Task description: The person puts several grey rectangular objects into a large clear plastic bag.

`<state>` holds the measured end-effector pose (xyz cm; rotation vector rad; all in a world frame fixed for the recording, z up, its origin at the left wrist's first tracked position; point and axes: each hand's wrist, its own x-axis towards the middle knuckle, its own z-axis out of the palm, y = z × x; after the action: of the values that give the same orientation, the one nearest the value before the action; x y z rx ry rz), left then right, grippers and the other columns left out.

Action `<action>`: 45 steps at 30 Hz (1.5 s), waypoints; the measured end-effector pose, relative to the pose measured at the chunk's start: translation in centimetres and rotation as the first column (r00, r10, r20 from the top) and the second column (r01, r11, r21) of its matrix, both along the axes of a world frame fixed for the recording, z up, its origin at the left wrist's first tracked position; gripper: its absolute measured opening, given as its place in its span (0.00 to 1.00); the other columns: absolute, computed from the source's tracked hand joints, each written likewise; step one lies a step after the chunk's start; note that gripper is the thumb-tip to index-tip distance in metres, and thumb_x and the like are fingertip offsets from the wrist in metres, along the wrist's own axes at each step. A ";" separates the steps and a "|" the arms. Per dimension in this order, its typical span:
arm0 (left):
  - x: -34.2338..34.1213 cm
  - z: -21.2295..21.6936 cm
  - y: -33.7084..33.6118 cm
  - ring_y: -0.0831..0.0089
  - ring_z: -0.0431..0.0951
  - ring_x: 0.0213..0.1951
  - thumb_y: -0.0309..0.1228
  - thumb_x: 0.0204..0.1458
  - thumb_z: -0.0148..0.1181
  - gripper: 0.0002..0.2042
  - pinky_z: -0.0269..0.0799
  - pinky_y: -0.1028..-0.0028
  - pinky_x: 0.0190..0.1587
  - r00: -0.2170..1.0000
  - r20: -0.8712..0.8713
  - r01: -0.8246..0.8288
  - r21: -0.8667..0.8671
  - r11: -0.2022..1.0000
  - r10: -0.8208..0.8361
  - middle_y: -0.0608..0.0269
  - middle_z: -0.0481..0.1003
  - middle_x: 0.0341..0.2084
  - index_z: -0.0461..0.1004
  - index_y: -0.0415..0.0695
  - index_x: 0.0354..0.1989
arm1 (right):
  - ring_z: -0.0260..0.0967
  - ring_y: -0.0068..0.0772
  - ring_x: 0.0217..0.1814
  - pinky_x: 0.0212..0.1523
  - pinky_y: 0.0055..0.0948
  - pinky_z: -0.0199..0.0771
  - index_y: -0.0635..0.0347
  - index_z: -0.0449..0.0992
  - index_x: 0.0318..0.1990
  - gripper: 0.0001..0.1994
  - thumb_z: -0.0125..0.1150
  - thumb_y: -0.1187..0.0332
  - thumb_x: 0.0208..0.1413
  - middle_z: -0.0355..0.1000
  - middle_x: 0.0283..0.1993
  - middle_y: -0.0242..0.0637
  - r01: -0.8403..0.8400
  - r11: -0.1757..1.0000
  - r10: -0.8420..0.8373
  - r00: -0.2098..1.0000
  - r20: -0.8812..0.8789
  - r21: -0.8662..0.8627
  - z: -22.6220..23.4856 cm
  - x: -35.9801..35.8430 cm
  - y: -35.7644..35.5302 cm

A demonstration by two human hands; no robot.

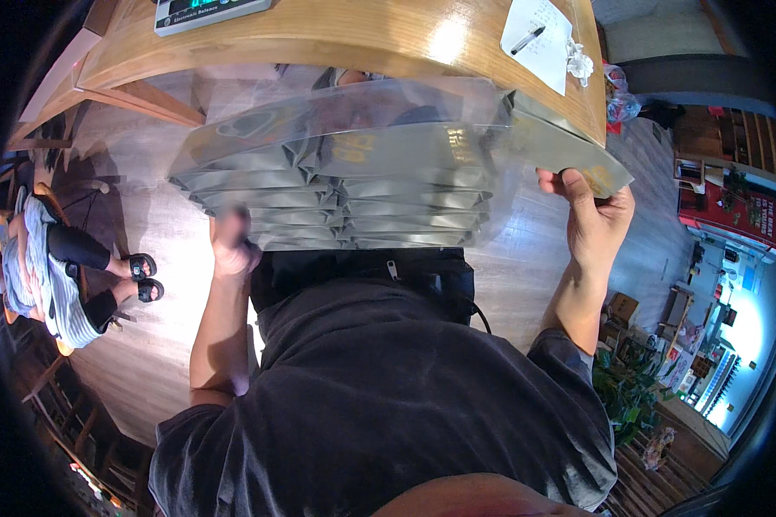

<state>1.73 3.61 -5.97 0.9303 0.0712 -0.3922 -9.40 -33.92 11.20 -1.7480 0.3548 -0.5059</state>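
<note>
A clear plastic bag [297, 112] lies before my body, packed with two side-by-side stacks of flat grey-green pouches [405, 189] with gold print. My left hand [233, 246] is closed at the near left corner of this pack, thumb on top; its fingers are mostly hidden underneath. To the right of the pack, my right hand [597, 215] pinches a single grey-green pouch [556, 138] by its right end, between thumb and fingers. That pouch's left end meets the mouth of the clear bag. Below the stacks sits a black zipped bag [444, 269] at my waist.
A wooden table [345, 39] curves across the far side, bearing a digital scale [207, 13], a paper sheet [539, 56] with a pen [528, 40], and crumpled tissue [579, 65]. Another person [52, 267] sits at the left. A green plant [625, 388] stands at the right.
</note>
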 end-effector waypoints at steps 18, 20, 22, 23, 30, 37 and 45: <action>0.2 -2.4 1.1 0.66 0.73 0.48 0.39 0.45 0.64 0.32 0.69 0.67 0.51 0.989 0.117 0.074 0.101 0.992 -0.085 0.57 0.72 0.46 0.62 0.38 0.57 | 0.77 0.45 0.23 0.19 0.31 0.79 0.72 0.52 0.63 0.30 0.52 0.76 0.52 0.75 0.28 0.53 -0.115 0.670 0.199 0.979 -0.028 0.733 1.7 -1.0 -1.2; 0.3 -1.2 0.6 0.65 0.72 0.50 0.40 0.44 0.64 0.33 0.68 0.66 0.53 0.992 0.095 0.075 0.079 0.994 -0.082 0.57 0.71 0.48 0.61 0.38 0.58 | 0.77 0.46 0.24 0.18 0.29 0.78 0.71 0.54 0.63 0.29 0.52 0.75 0.53 0.75 0.28 0.54 -0.110 0.637 0.223 0.974 -0.046 0.763 2.0 -0.7 -0.5; 0.1 0.0 -0.3 0.67 0.72 0.48 0.41 0.45 0.63 0.31 0.69 0.67 0.51 0.994 0.101 0.046 0.054 0.997 -0.051 0.58 0.71 0.47 0.63 0.38 0.56 | 0.77 0.45 0.24 0.18 0.29 0.78 0.70 0.53 0.63 0.29 0.53 0.74 0.55 0.75 0.29 0.54 -0.151 0.625 0.314 0.947 -0.070 0.766 1.7 -0.7 -0.2; 0.1 0.2 -0.8 0.69 0.73 0.45 0.40 0.47 0.62 0.28 0.70 0.69 0.48 0.991 0.128 0.021 0.040 0.999 -0.026 0.59 0.72 0.45 0.65 0.38 0.54 | 0.77 0.45 0.25 0.18 0.29 0.78 0.70 0.53 0.63 0.29 0.54 0.73 0.56 0.75 0.29 0.54 -0.171 0.618 0.359 0.930 -0.081 0.768 1.5 -0.6 0.0; 0.3 0.1 -0.3 0.68 0.73 0.48 0.42 0.46 0.63 0.32 0.71 0.67 0.49 0.983 0.163 0.072 0.085 0.994 -0.085 0.58 0.72 0.48 0.63 0.39 0.58 | 0.69 0.31 0.20 0.17 0.23 0.69 0.64 0.59 0.59 0.24 0.50 0.55 0.63 0.71 0.31 0.43 0.020 0.916 0.030 0.993 -0.117 0.400 1.2 0.5 2.2; 0.1 -0.4 0.0 0.61 0.70 0.53 0.49 0.41 0.67 0.40 0.67 0.61 0.55 0.999 0.010 0.039 0.036 0.999 -0.040 0.55 0.69 0.52 0.59 0.39 0.60 | 0.76 0.36 0.38 0.41 0.30 0.77 0.70 0.71 0.47 0.12 0.53 0.70 0.62 0.76 0.37 0.45 -0.205 0.977 0.199 0.976 0.090 0.063 -0.8 -1.3 0.4; 0.3 -0.7 0.2 0.58 0.69 0.55 0.50 0.41 0.67 0.42 0.65 0.59 0.58 0.992 0.004 0.124 -0.024 0.992 -0.124 0.53 0.68 0.54 0.58 0.39 0.62 | 0.76 0.30 0.34 0.29 0.21 0.71 0.69 0.69 0.48 0.11 0.51 0.80 0.59 0.76 0.36 0.41 -0.318 0.937 0.333 0.937 -0.100 0.143 -0.1 -0.2 1.2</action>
<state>2.03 3.86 -6.68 0.9136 0.0059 -0.5060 -9.58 -32.68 11.11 -1.6765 0.1717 -0.1329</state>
